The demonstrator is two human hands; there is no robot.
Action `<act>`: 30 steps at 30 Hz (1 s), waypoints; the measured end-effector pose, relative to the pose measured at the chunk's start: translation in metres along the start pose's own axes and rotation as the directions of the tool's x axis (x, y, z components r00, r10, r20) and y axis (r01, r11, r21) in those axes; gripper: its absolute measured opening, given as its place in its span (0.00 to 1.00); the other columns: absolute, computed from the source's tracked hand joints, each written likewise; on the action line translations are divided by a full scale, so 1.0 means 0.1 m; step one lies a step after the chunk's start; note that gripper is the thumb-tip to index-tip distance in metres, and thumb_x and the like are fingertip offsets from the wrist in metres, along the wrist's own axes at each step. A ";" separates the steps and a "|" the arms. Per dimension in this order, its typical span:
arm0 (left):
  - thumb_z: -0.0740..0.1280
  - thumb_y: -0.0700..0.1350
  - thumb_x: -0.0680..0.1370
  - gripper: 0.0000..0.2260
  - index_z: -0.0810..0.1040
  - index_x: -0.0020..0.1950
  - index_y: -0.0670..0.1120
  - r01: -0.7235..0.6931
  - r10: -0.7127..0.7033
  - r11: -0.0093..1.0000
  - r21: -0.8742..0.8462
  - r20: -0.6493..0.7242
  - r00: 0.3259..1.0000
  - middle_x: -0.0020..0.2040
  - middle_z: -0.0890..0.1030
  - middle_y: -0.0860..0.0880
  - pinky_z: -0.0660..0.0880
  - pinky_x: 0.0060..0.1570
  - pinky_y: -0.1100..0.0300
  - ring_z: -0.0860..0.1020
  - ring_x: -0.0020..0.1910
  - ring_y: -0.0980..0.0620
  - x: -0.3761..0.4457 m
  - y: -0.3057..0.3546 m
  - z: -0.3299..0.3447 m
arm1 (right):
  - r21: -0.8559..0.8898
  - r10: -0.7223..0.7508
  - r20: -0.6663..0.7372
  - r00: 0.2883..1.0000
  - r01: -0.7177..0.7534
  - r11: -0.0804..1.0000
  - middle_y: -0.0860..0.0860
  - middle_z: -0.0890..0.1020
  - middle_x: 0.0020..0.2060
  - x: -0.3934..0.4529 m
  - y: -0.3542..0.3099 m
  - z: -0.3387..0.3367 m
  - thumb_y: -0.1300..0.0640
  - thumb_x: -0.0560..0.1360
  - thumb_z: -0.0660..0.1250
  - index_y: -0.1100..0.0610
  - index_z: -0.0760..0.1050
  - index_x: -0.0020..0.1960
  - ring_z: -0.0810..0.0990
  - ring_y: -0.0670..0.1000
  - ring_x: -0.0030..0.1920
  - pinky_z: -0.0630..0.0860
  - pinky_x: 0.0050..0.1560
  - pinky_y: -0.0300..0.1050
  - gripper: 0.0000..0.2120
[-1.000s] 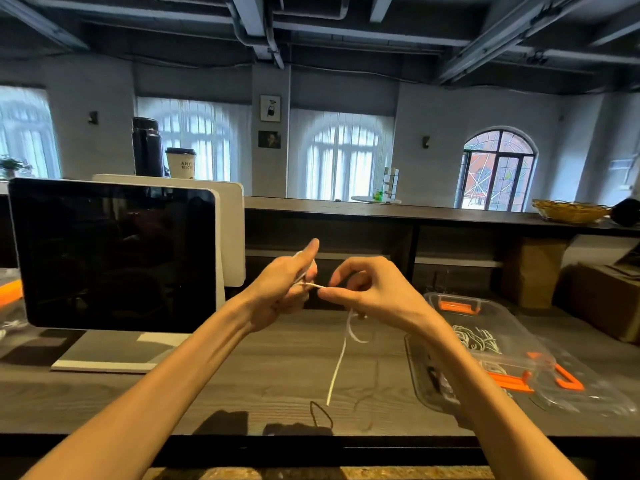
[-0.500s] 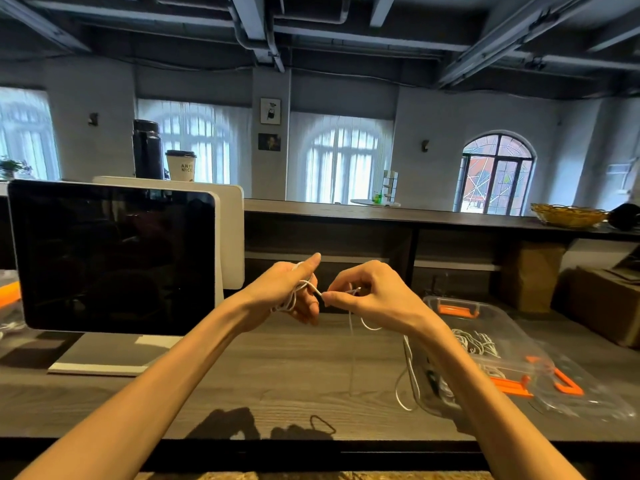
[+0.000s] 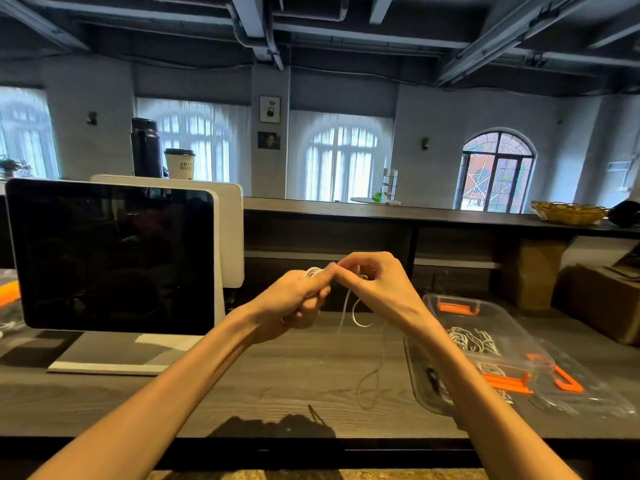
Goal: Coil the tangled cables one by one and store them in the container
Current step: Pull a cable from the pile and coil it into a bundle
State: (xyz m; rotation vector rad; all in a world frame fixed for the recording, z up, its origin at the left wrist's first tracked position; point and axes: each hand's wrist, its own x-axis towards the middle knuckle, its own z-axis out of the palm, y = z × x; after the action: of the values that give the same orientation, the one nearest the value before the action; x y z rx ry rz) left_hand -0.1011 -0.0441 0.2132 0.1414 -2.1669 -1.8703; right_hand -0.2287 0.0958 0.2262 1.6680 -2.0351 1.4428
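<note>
A long dark wood-grain desk (image 3: 242, 386) runs across the whole view, with a raised shelf behind it. On its left side stands a large dark-screened monitor (image 3: 110, 254) on a flat white base, a second white panel just behind it. At the right, a clear plastic container (image 3: 485, 317) with orange latches sits on the desk, and its clear lid (image 3: 588, 393) lies just beside it to the right. Inside the container lie white cables already coiled (image 3: 472, 341) (how many, I cannot tell).

Both forearms reach in from the bottom edge and meet above the middle of the desk. The left hand (image 3: 294, 296) has its fingers curled tight round a small bundle of white cable (image 3: 313, 271), whose loops show above the knuckles. The right hand (image 3: 377, 285) touches the left at the fingertips, its thumb and forefinger pinching the same cable where it leaves the bundle. From the right hand the loose end hangs down in a small loop, well above the desk surface, left of the container.

On the far shelf stand a dark flask (image 3: 146, 147) and a paper cup (image 3: 180, 164), with a woven basket (image 3: 568, 212) far to the right.
</note>
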 end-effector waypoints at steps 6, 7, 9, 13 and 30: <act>0.60 0.58 0.83 0.19 0.69 0.38 0.46 -0.207 0.125 0.951 -0.230 -0.325 0.937 0.26 0.64 0.51 0.60 0.23 0.65 0.62 0.22 0.56 0.08 0.04 -0.15 | -0.006 0.122 0.125 0.985 -0.122 0.992 0.48 0.83 0.38 -0.09 0.11 0.02 0.54 0.83 0.65 0.52 0.84 0.55 0.82 0.43 0.40 0.78 0.43 0.36 0.09; 0.60 0.58 0.83 0.19 0.69 0.39 0.46 -0.228 0.136 0.946 -0.231 -0.355 0.925 0.27 0.65 0.50 0.62 0.23 0.66 0.64 0.23 0.56 0.09 0.05 -0.16 | -0.018 0.147 0.195 0.970 -0.146 0.989 0.48 0.84 0.39 -0.09 0.12 0.01 0.55 0.84 0.63 0.53 0.84 0.56 0.83 0.43 0.41 0.79 0.46 0.36 0.10; 0.58 0.57 0.84 0.19 0.70 0.40 0.45 -0.248 0.148 0.948 -0.198 -0.416 0.897 0.31 0.72 0.48 0.69 0.29 0.65 0.73 0.28 0.55 0.12 0.07 -0.14 | -0.085 0.191 0.332 0.924 -0.172 0.981 0.48 0.86 0.41 -0.10 0.15 0.03 0.55 0.85 0.62 0.53 0.83 0.57 0.85 0.42 0.45 0.79 0.51 0.37 0.10; 0.56 0.55 0.85 0.18 0.72 0.43 0.44 -0.235 0.160 0.964 -0.121 -0.439 0.884 0.48 0.85 0.39 0.80 0.50 0.57 0.85 0.51 0.47 0.16 0.10 -0.06 | -0.186 0.207 0.351 0.913 -0.148 0.971 0.46 0.86 0.46 -0.08 0.11 0.15 0.52 0.84 0.63 0.52 0.83 0.53 0.84 0.42 0.48 0.79 0.55 0.41 0.11; 0.57 0.55 0.85 0.18 0.71 0.41 0.45 -0.287 0.060 0.768 -0.572 -0.383 0.922 0.25 0.68 0.50 0.80 0.36 0.59 0.77 0.26 0.54 0.15 0.18 0.01 | 0.139 0.049 0.066 0.997 -0.058 0.989 0.44 0.79 0.30 -0.18 -0.15 0.52 0.51 0.85 0.60 0.51 0.80 0.44 0.78 0.44 0.31 0.75 0.34 0.39 0.15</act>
State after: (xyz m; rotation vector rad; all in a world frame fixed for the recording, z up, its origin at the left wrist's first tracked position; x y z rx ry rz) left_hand -0.1142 -0.0441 0.2332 0.1100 -1.2038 -2.1434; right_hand -0.1870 0.0718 0.1962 1.7446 -2.0696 1.6071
